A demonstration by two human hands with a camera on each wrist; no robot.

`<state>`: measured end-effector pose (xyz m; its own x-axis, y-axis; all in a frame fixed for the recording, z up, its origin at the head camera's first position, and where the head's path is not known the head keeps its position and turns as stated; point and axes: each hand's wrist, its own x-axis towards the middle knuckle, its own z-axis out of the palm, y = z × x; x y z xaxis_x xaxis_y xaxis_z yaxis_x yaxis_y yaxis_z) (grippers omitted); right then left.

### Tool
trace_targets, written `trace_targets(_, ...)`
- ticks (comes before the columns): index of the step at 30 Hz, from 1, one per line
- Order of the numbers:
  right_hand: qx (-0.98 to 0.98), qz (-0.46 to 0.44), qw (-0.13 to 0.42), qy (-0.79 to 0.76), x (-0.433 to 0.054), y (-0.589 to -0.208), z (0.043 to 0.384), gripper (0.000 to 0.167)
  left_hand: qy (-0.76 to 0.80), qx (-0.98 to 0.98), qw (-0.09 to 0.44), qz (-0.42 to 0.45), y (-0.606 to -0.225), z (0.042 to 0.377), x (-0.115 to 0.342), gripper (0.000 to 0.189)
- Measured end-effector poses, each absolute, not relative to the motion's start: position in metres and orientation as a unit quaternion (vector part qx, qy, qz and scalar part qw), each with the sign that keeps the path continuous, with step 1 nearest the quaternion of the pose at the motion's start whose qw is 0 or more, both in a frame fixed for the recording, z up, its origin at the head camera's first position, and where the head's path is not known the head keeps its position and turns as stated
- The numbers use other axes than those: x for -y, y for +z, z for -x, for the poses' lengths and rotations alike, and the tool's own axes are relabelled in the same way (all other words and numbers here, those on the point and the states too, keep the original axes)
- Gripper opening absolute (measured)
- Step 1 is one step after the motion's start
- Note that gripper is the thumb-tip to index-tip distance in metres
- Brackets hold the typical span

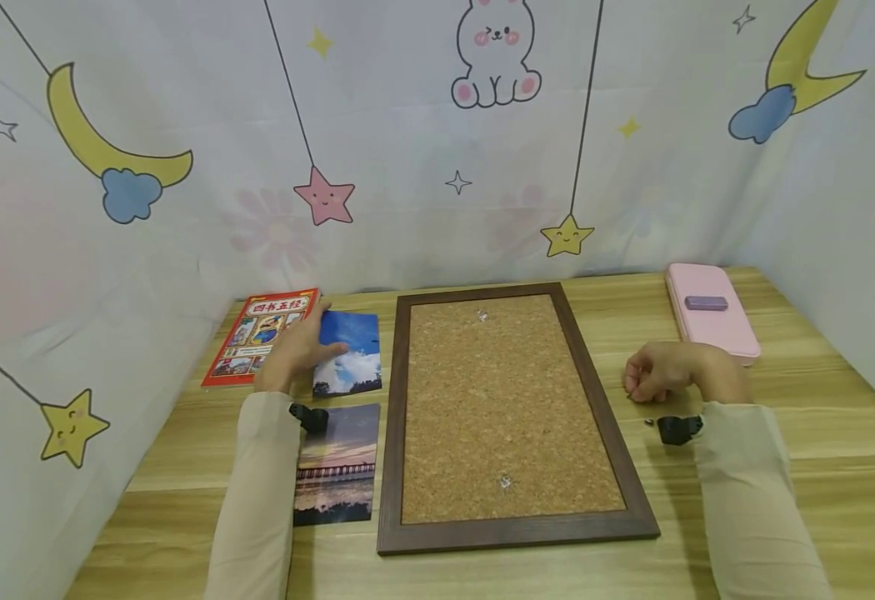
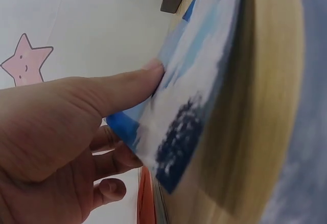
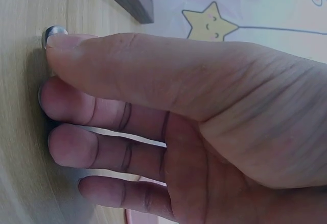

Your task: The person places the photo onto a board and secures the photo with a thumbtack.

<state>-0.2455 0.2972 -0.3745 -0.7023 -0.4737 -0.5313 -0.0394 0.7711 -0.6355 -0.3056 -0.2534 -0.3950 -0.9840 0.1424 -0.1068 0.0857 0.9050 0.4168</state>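
My left hand (image 1: 298, 342) holds a photo of blue sky and white cloud (image 1: 349, 354) by its left side, thumb on the printed face and fingers under it. In the left wrist view the photo (image 2: 189, 91) is tilted up off the table. Below it lies a sunset pier photo (image 1: 340, 467). My right hand (image 1: 666, 371) is low over the table, right of a brown-framed cork board (image 1: 512, 400). In the right wrist view its thumb tip presses a small, shiny silver piece (image 3: 55, 30), partly hidden by the thumb; the other fingers are bent.
Two small shiny bits, one near the top (image 1: 482, 316) and a lower one (image 1: 505, 482), sit on the cork. A small dark metallic piece (image 1: 649, 422) lies by the right wrist. A red picture book (image 1: 246, 337) is at left, a pink case (image 1: 718, 325) at back right.
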Motion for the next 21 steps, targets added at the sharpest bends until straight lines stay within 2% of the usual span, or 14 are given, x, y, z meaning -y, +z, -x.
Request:
trace_targets(10,-0.88,0.149,0.344,-0.292,-0.294,-0.375,0.245,0.006,0.234,-0.967,0.073,-0.073,-0.39,0.304,0.255,0.069)
trace_targets(21,-0.876,0.161,0.343,-0.298,-0.291,-0.375,0.245,0.004,0.271,-0.956,0.068,-0.089,-0.383,0.302,0.256,0.069)
